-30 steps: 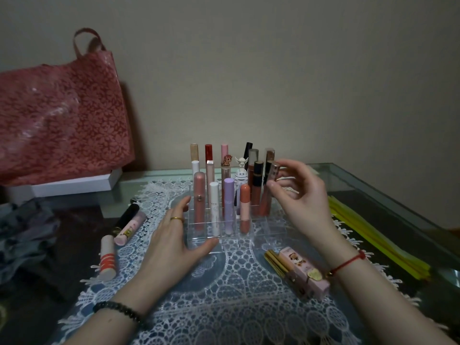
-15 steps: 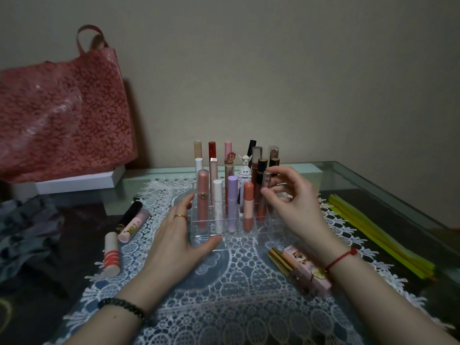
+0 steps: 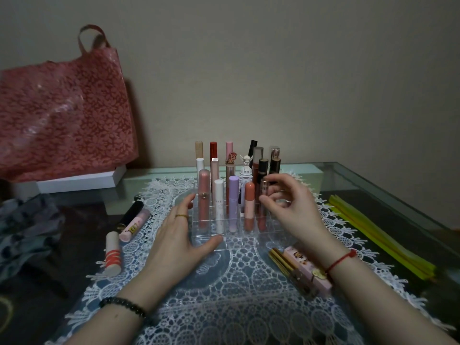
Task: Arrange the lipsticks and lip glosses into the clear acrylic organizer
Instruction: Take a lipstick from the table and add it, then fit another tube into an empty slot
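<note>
— Lipsticks and glosses [image 3: 234,195] are standing upright in the clear acrylic organizer [image 3: 239,239], which is sitting at the middle of the lace doily [image 3: 224,295] on the glass desk [image 3: 373,185].

— And the hands?

— The left hand [image 3: 179,242] is lying open, fingers spread, against the organizer's 8 o'clock corner, thumb touching its front wall. The right hand [image 3: 291,210] is pinching a rose-capped tube [image 3: 263,192] between thumb and fingertips, holding it upright in a slot on the organizer's 3 o'clock side.

— Anything lying outside it?

— At 9 o'clock, a black tube [image 3: 130,212], a pink gloss [image 3: 135,225] and a peach lipstick with red bands [image 3: 113,255] are lying flat. At 5 o'clock, under the right wrist, a pink boxed lipstick [image 3: 303,265] is lying beside a gold tube [image 3: 281,260]. I cannot tell how many slots are free.
</note>
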A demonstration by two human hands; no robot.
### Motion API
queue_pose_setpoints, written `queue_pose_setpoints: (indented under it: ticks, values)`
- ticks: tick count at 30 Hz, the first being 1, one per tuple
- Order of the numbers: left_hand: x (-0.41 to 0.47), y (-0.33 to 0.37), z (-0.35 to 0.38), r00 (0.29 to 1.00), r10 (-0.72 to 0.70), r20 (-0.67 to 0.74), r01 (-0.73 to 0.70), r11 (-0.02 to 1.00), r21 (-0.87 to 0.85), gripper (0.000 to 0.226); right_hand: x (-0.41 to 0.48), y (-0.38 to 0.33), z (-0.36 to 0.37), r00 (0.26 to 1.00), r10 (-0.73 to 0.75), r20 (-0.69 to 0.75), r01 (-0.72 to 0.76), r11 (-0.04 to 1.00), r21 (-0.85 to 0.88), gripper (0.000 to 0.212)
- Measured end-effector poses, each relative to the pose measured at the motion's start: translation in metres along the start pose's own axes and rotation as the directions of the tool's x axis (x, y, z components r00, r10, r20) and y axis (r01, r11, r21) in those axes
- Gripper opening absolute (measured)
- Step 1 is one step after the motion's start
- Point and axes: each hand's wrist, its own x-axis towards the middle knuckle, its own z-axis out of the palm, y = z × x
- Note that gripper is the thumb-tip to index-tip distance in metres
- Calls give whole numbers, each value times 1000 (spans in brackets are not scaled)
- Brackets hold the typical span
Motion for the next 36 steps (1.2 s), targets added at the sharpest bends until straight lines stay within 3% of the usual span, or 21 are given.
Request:
queue_pose_setpoints:
  ticks: [10, 16, 22, 28, 32, 36]
  values:
    - [-1, -1, 0, 1000, 5, -15, -5, 1000, 6, 96, 0, -2, -9, 998, 42, -40, -38, 995, 89, 35]
    - [-2, -2, 1, 997, -3, -81, 3, 1000, 9, 96, 4, -12, -34, 995, 0, -103, -1, 1000, -7, 32]
    - [-2, 8, -7, 972, 99, -212, -93, 995, 36, 89, -4, -23, -60, 999, 48, 24, -42, 982, -184, 29]
    - [-7, 17, -6, 985, 83, -148, -79, 996, 33, 97, -33, -19, -75, 955, 187, 232, -75, 904, -422, 31]
    - [-9, 17, -6, 993, 54, -106, -51, 998, 28, 97, -52, -13, -78, 933, 257, 251, -122, 883, -453, 31]
    - [-9, 13, -4, 995, 43, -95, -40, 999, 34, 91, -59, -9, -75, 921, 267, 282, -79, 840, -537, 25]
